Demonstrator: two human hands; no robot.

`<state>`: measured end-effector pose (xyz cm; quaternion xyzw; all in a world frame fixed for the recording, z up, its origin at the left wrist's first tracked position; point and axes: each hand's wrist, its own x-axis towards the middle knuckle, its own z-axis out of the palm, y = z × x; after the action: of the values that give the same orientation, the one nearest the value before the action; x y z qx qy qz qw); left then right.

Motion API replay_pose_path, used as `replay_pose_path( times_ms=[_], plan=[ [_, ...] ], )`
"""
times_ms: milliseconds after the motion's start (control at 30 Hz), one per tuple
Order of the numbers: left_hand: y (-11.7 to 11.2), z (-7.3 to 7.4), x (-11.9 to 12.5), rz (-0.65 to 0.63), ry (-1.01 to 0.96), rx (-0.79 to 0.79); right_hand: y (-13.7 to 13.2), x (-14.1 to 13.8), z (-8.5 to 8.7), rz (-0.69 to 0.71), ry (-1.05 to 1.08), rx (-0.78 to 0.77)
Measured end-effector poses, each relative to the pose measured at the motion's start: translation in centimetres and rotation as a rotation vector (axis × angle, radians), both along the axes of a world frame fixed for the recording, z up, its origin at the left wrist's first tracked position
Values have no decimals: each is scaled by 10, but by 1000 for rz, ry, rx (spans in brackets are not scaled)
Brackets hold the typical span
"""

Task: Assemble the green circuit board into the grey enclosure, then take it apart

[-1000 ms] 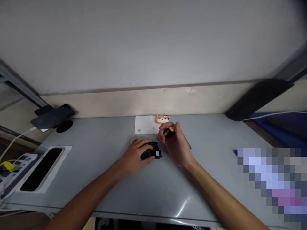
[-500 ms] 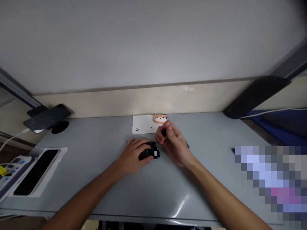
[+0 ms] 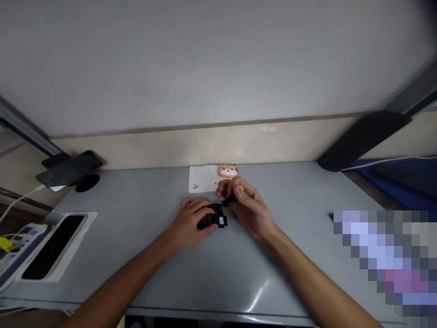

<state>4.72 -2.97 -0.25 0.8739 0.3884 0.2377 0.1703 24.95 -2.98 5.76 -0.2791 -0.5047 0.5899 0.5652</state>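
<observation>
My left hand [image 3: 190, 222] lies on the grey table [image 3: 143, 255] and grips a small black device [image 3: 212, 220] with a white label, holding it down. My right hand [image 3: 248, 207] is closed round a black and yellow screwdriver [image 3: 232, 197], whose tip points down at the device's top. Just behind the hands lies a white sheet of paper [image 3: 202, 178] with a few tiny black screws [image 3: 195, 186] on it. An orange animal-shaped figure [image 3: 227, 171] sits on the sheet's right corner.
A dark phone [image 3: 69, 169] rests on a round stand at the back left, with a white cable. A white power strip and a black tray [image 3: 51, 246] lie at the left edge. A black lamp head [image 3: 363, 139] hangs at the right.
My right hand has lowered the screwdriver and shifted it left, toward the black device. My left hand has stayed on the device. The view has drifted slightly.
</observation>
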Motion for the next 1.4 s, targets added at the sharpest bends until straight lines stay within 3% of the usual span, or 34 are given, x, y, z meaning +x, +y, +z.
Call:
replay_pose_path(
  times_ms=[100, 267, 433, 700, 967, 1167, 1400],
  plan=[
    [-1, 1, 0, 4, 0, 7, 3, 0, -5, -2, -1, -14],
    [-1, 2, 0, 6, 15, 8, 6, -5, -6, -119, -95, 44],
    [0, 0, 0, 4, 11, 6, 4, -6, -2, -107, -82, 6],
    [-1, 1, 1, 8, 4, 4, 7, -3, -9, -104, -115, 60],
    [-2, 2, 1, 11, -1, 3, 2, -2, 3, 15, 23, -37],
    [0, 1, 0, 1, -12, 26, 6, 0, -6, -4, 150, -16],
    [-1, -1, 1, -3, -10, 20, 10, -2, -9, -33, 128, -16]
  ],
)
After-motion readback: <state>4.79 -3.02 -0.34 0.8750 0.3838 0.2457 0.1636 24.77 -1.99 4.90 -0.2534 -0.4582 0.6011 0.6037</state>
